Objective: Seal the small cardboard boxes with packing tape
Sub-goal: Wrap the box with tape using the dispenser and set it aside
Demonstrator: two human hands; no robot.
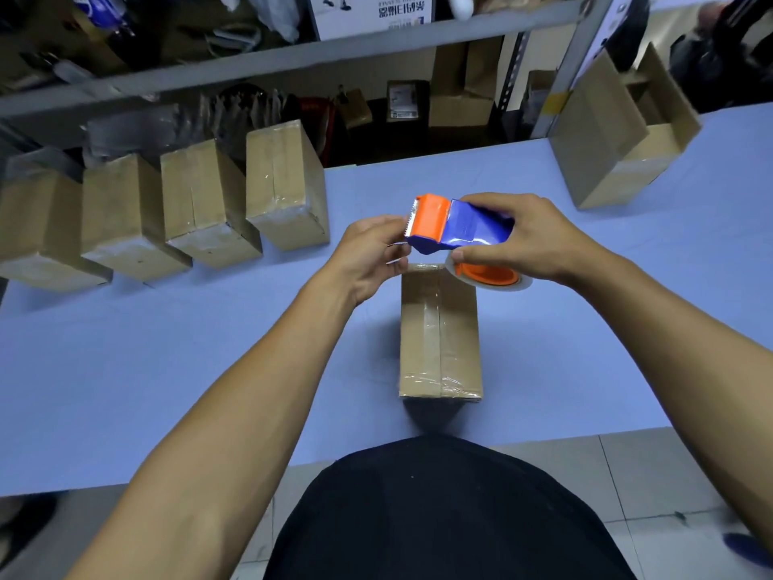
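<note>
A small cardboard box (439, 332) lies on the blue table (167, 370) in front of me, with clear tape along its top seam and over its near end. Above its far end my right hand (531, 240) grips a blue and orange tape dispenser (456, 228) holding a clear tape roll (489, 278). My left hand (372, 257) is at the dispenser's toothed orange end, fingertips pinching at the tape just under the blade. The box's far end is hidden behind the hands and dispenser.
Several taped cardboard boxes (200, 203) stand in a row at the table's left back. An open cardboard box (619, 131) sits at the back right. Metal shelving (293, 56) with cartons rises behind the table. The table's near edge is against my body.
</note>
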